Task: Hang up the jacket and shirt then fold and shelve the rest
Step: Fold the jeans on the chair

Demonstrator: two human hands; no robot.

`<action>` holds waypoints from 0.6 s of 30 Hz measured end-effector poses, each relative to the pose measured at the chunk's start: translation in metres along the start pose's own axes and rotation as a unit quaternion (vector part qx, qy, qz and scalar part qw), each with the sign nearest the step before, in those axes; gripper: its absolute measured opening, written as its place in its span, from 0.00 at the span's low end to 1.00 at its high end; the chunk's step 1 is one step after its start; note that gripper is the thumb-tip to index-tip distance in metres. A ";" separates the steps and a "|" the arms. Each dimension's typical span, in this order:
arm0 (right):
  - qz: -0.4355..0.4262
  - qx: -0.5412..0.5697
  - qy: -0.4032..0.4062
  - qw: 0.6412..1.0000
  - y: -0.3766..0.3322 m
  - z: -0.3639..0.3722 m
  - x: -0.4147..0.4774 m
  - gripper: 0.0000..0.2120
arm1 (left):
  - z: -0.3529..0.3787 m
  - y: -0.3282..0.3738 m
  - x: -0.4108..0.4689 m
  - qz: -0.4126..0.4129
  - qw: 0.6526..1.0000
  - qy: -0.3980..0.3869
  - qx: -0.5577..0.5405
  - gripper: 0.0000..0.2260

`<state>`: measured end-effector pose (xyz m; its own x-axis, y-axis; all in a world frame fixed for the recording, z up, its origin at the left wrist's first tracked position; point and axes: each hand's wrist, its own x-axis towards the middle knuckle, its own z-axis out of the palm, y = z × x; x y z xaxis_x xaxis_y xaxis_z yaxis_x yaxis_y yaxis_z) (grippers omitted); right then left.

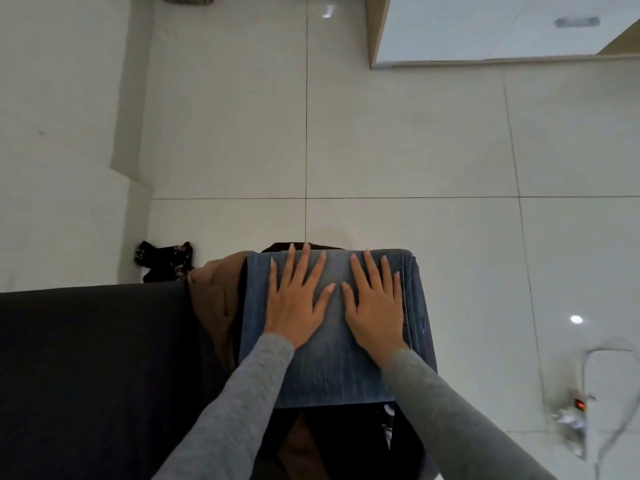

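Observation:
Folded blue jeans lie in a thick rectangle at the corner of a dark surface. My left hand and my right hand rest flat on top of the jeans, side by side, fingers spread, palms down. A brown garment lies under the jeans and sticks out to the left and below. A black floral garment lies on the floor at the left, beyond the dark surface. Both my sleeves are grey.
White glossy floor tiles fill the view ahead. A white cabinet stands at the top right. A white wall corner juts in at the left. A cable and a small device with a red light lie on the floor at the right.

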<state>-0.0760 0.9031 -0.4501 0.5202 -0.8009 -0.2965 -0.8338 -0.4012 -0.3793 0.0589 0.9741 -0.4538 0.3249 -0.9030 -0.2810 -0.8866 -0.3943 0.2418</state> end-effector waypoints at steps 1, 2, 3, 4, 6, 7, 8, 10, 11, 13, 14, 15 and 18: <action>0.010 0.003 0.003 1.000 0.005 0.002 0.002 0.29 | 0.002 -0.006 0.002 -0.016 1.000 0.007 0.010 0.30; 0.010 0.005 0.009 1.000 0.011 0.007 0.006 0.30 | 0.007 -0.012 0.004 -0.030 0.999 0.012 0.014 0.30; 0.002 0.006 0.019 1.000 0.015 0.008 0.009 0.31 | 0.008 -0.016 0.006 -0.038 0.999 0.017 0.015 0.31; -0.005 0.012 0.023 1.000 0.018 0.012 0.011 0.31 | 0.011 -0.018 0.007 -0.042 0.999 0.017 0.013 0.31; -0.014 0.032 0.026 0.999 0.021 0.016 0.013 0.32 | 0.015 -0.019 0.008 -0.048 0.999 0.024 0.006 0.31; -0.015 0.038 0.027 0.999 0.022 0.017 0.013 0.32 | 0.017 -0.019 0.008 -0.051 0.998 0.030 0.003 0.30; -0.017 0.039 0.025 0.999 0.024 0.017 0.013 0.32 | 0.019 -0.020 0.007 -0.052 0.998 0.035 0.001 0.30; -0.017 0.030 0.015 0.999 0.031 0.015 0.009 0.33 | 0.022 -0.021 0.003 -0.055 0.998 0.039 -0.003 0.30; -0.016 0.023 0.010 1.000 0.034 0.013 0.007 0.33 | 0.022 -0.022 0.000 -0.058 0.998 0.039 -0.006 0.31; -0.005 0.002 -0.003 1.000 0.038 0.011 0.002 0.34 | 0.020 -0.023 -0.009 -0.064 0.997 0.032 -0.012 0.33; 0.003 -0.007 -0.009 1.000 0.039 0.009 -0.001 0.34 | 0.018 -0.023 -0.015 -0.065 0.997 0.027 -0.009 0.34; 0.012 -0.013 -0.014 1.000 0.039 0.008 -0.004 0.35 | 0.017 -0.022 -0.022 -0.066 0.998 0.022 -0.001 0.35; 0.029 -0.020 -0.014 0.999 0.036 0.008 -0.020 0.36 | 0.018 -0.015 -0.048 -0.073 0.997 0.010 0.021 0.40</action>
<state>-0.1150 0.9080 -0.4653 0.4757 -0.8106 -0.3415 -0.8688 -0.3724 -0.3264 0.0509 1.0262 -0.4611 0.4582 -0.8396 -0.2918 -0.8420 -0.5152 0.1603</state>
